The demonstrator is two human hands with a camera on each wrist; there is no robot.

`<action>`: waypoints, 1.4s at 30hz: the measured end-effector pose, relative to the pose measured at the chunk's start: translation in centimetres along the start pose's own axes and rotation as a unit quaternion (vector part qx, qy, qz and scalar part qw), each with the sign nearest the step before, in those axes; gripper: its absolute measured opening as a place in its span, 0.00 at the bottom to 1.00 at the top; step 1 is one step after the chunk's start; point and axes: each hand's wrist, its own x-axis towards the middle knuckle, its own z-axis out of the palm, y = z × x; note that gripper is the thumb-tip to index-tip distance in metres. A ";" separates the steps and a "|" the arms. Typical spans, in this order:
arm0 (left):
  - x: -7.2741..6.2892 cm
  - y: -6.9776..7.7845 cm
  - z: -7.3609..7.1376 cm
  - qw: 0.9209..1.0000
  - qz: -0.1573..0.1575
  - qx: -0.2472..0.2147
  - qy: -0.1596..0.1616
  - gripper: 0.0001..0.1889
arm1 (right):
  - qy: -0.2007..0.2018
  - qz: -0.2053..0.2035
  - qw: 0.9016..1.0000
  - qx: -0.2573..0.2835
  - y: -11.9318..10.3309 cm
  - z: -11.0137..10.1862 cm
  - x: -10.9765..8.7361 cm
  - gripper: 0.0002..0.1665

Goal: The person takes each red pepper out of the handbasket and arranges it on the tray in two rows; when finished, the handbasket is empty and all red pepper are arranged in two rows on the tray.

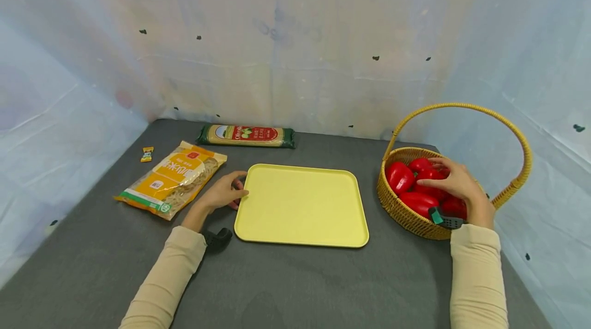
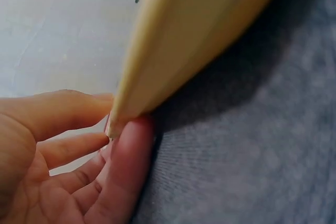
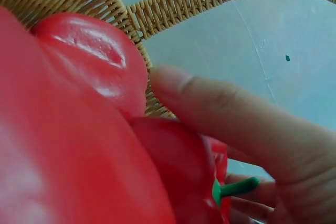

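A pale yellow rectangular tray point(image 1: 302, 206) lies on the dark table. My left hand point(image 1: 224, 190) pinches its left rim; in the left wrist view the thumb and fingers meet the tray's edge point(image 2: 173, 35) from both sides. Over on the right stands a wicker basket point(image 1: 397, 213) with a tall arched handle, holding several glossy red bell peppers point(image 1: 400, 177). My right hand point(image 1: 454, 182) reaches inside it, thumb and fingers around a red bell pepper point(image 3: 178, 166) with a green stem. Part of that pepper is hidden behind a nearer one in the right wrist view.
Left of the tray lies a yellow-and-clear bag of noodles point(image 1: 175, 177). A long green-and-gold spaghetti pack point(image 1: 247, 135) lies along the back edge, and a small yellow wrapped candy point(image 1: 146, 154) is at the far left. Pale sheeting point(image 1: 295, 62) hangs behind the table and along its sides.
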 end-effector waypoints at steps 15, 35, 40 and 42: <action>0.3 -0.9 0.1 1.000 0.001 -0.010 0.000 0.32 | -0.032 0.048 0.996 -0.064 0.3 -0.1 -0.1 0.55; 0.1 -1.1 0.1 1.000 0.023 -0.013 0.000 0.31 | 0.107 -0.016 0.990 0.091 -0.6 -0.4 -1.8 0.37; 0.2 -0.9 0.2 1.000 0.009 -0.017 0.004 0.31 | 0.131 -0.049 0.980 0.142 -2.3 -0.3 -2.2 0.33; 0.3 -0.9 0.2 1.000 0.005 -0.018 0.005 0.31 | 0.136 -0.073 0.974 0.165 -3.3 -0.2 -2.2 0.32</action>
